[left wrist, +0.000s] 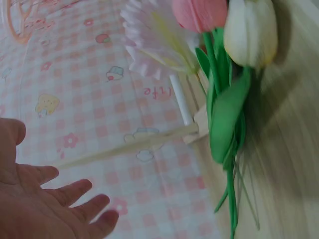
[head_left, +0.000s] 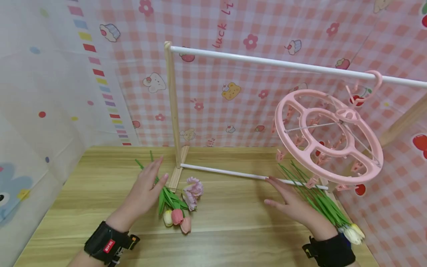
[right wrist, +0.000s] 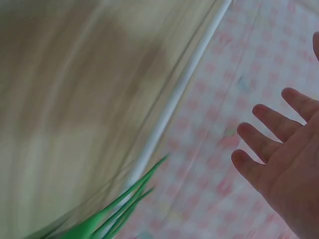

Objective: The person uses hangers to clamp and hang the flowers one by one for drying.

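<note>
The left hand [head_left: 144,193] has its fingers loosely extended and holds nothing, near the green stems of 3 tulips [head_left: 177,216] lying on the wooden table [head_left: 233,222]; 1 pale purple flower [head_left: 192,193] lies just beside them. The right hand [head_left: 295,207], fingers spread, also holds nothing, near a second bunch [head_left: 328,211] (heads pointing toward the person). A pink clip hanger [head_left: 348,115] hangs from the upper white bar [head_left: 267,62].

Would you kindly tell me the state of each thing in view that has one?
Left hand: fingers extended, empty.
Right hand: fingers extended, empty.
Pink clip hanger: hooked on upper white rod, tilted.
Hanging rack: standing upright.
Pink and cream tulips: lying on wooden table.
Lilac flower: lying beside them.
White tulips: lying on table.
</note>
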`<state>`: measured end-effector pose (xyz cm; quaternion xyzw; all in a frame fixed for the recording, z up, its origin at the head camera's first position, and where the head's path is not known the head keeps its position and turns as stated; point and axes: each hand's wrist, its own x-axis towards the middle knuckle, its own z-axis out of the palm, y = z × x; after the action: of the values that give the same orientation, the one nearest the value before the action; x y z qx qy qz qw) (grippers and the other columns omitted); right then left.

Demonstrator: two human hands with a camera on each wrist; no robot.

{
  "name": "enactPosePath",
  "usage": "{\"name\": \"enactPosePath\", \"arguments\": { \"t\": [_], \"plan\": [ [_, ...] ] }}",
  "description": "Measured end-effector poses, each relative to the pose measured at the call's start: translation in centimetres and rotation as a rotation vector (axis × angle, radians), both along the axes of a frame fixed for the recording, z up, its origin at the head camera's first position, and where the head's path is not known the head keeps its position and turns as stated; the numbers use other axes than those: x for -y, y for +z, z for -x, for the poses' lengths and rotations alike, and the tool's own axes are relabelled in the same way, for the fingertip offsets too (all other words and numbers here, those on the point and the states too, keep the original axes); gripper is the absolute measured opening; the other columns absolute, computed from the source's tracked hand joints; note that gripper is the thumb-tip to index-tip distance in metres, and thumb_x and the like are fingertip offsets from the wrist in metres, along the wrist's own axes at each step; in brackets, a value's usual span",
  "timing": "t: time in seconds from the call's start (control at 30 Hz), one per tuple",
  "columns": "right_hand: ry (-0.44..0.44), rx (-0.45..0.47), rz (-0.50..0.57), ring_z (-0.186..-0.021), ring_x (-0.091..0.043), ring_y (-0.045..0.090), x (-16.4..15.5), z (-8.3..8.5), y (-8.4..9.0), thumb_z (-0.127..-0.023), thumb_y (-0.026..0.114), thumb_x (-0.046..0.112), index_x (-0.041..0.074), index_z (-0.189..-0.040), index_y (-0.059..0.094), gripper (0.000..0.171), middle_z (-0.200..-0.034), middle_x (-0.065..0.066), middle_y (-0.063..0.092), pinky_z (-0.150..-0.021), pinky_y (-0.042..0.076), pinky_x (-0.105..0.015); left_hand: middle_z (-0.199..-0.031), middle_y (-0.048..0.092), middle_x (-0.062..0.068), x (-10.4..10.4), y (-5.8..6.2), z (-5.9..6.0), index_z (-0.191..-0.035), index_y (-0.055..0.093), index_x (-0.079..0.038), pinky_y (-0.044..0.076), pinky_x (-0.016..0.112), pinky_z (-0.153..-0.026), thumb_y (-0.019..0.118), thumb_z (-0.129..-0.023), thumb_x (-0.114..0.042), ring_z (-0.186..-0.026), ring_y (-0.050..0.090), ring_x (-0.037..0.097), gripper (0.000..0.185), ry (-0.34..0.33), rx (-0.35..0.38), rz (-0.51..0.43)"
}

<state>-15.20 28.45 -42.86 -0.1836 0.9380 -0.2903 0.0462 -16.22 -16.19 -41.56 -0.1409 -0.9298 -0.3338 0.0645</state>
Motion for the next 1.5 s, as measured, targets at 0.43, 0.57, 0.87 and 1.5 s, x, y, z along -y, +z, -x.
{"name": "enactPosePath", "arguments": {
  "t": [0.43, 0.57, 0.87, 1.5],
  "plan": [
    [-0.294, 0.013, 0.007, -0.109, -0.040, 0.056, -11.9, -3.3, -0.2, -0.096, 0.056, 0.025, -0.001, -0.127, 0.054, 0.040, -0.126, -0.025, 0.057, -0.081, 0.052, -0.044, -0.154, 0.023, 0.016, -3.3, 0.0, 0.6, -0.151, 0.018, -0.013, 0.022, 0.061, -0.112, 0.040, -0.102, -0.033, -0.140, 0.024, 0.038, 0.058, -0.122, 0.037, -0.245],
    [-0.404, -0.035, -0.016, -0.086, -0.004, 0.061, -15.2, -3.6, 0.6, -0.097, 0.054, 0.021, -0.006, -0.120, 0.057, 0.036, -0.117, -0.030, 0.059, -0.064, 0.050, -0.023, -0.154, 0.025, 0.015, -4.4, 0.2, 0.6, -0.151, 0.019, -0.016, 0.024, 0.062, -0.110, 0.042, -0.102, -0.031, -0.140, 0.024, 0.037, 0.057, -0.150, 0.043, -0.263],
    [-0.861, -0.142, 0.030, -0.067, 0.012, 0.041, -16.9, -3.4, 6.8, -0.098, 0.044, 0.027, -0.006, -0.126, 0.051, 0.044, -0.112, -0.027, 0.059, -0.053, 0.041, -0.012, -0.155, 0.024, 0.010, -6.9, 0.9, 0.7, -0.152, 0.017, -0.023, 0.023, 0.060, -0.112, 0.042, -0.100, -0.039, -0.142, 0.022, 0.032, 0.059, -0.202, 0.023, -0.280],
    [-1.071, -0.238, 0.199, -0.141, -0.030, 0.028, -15.7, 4.3, 18.0, -0.095, 0.042, 0.047, 0.020, -0.151, 0.015, 0.068, -0.155, -0.012, 0.023, -0.112, 0.031, -0.047, -0.154, 0.026, 0.001, -8.4, 0.8, 0.2, -0.151, 0.017, -0.030, 0.027, 0.057, -0.111, 0.040, -0.100, -0.043, -0.141, 0.027, 0.025, 0.057, -0.243, 0.043, -0.304]
  ]
}}
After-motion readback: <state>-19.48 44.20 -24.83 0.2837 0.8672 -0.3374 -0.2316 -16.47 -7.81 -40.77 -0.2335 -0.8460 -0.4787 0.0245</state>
